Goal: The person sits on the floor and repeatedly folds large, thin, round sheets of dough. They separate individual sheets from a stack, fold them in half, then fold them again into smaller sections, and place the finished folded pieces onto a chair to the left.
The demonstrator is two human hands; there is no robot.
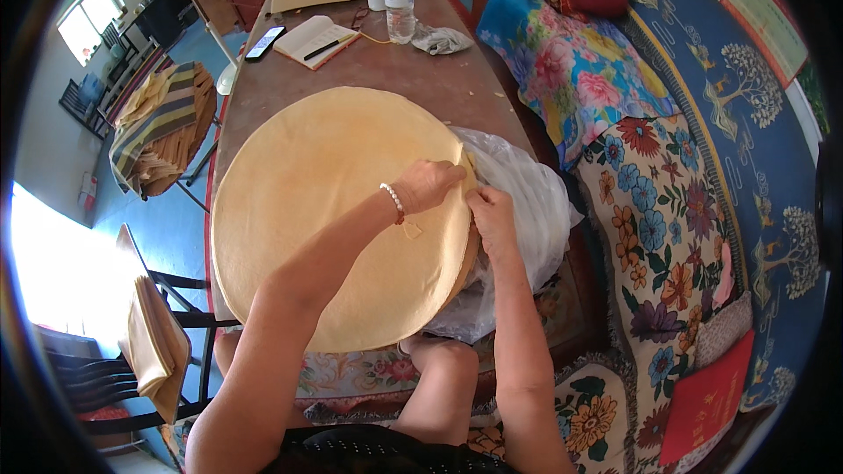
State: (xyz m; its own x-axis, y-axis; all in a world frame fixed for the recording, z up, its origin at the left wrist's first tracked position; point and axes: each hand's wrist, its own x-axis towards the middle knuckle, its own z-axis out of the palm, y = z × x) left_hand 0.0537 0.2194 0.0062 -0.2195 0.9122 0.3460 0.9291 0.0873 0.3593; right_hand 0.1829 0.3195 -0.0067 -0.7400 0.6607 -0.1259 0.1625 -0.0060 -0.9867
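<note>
A large, round, pale-tan sheet (329, 210), which looks like a thin flatbread, lies across the near part of the table. My left hand (433, 184), with a beaded bracelet at the wrist, reaches over it and pinches its right edge. Just beyond that edge, my right hand (492, 214) has thumb and fingers closed on the same rim, a little nearer to me. The rim is slightly raised and creased there, with another tan layer showing beneath. A clear plastic bag (527, 204) lies crumpled under and beside the right side.
On the brown table (454, 89) are a phone (265, 43), an open notebook (313, 43), a water bottle (399, 6) and a crumpled grey bag (441, 39). A floral-covered sofa (652, 210) flanks the right. Folded tan sheets (155, 336) rest at left on a chair.
</note>
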